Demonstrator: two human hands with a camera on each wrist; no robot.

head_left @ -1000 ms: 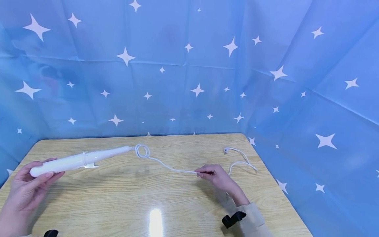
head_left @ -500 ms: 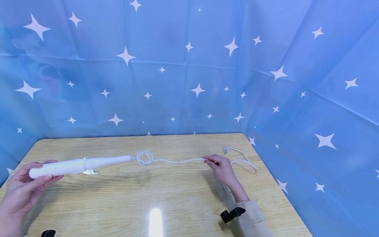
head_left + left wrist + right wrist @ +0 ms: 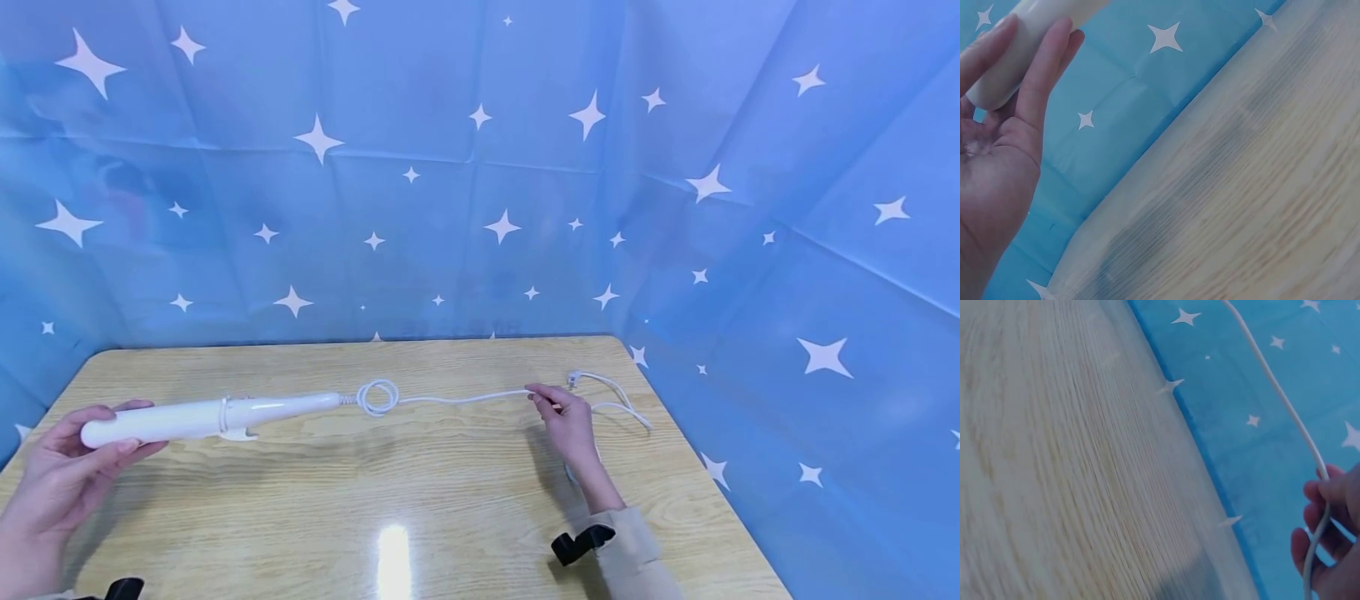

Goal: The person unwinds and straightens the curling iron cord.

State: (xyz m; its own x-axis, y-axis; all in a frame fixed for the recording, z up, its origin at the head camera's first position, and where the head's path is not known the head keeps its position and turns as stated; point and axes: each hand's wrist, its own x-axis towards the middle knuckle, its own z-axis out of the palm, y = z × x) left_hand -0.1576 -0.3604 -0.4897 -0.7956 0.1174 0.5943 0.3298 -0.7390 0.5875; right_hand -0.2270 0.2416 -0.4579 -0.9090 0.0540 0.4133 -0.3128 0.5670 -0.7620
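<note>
A white curling iron [image 3: 187,419] is held level above the table, its rounded barrel end at the left and its tapered handle pointing right. My left hand [image 3: 71,471] grips that rounded end between thumb and fingers; the left wrist view shows the fingers round the white barrel [image 3: 1013,53]. From the handle runs a white cord [image 3: 457,400] with a small loop close to the handle. My right hand [image 3: 566,421] pinches the cord between thumb and fingertips, and the stretch between the hands sags slightly. In the right wrist view the cord [image 3: 1279,387] passes through the fingers and hangs below.
The cord's plug [image 3: 574,379] and a curved length of cord lie on the wooden table [image 3: 337,517] at the back right. Blue star-patterned cloth [image 3: 420,200] hangs behind the table and along its right side. A bright reflection shows near the front.
My right hand has slid away and to the right with the cord, drawing it straighter. The curling iron has swung closer to level, its handle end lower in view; my left hand keeps its grip.
</note>
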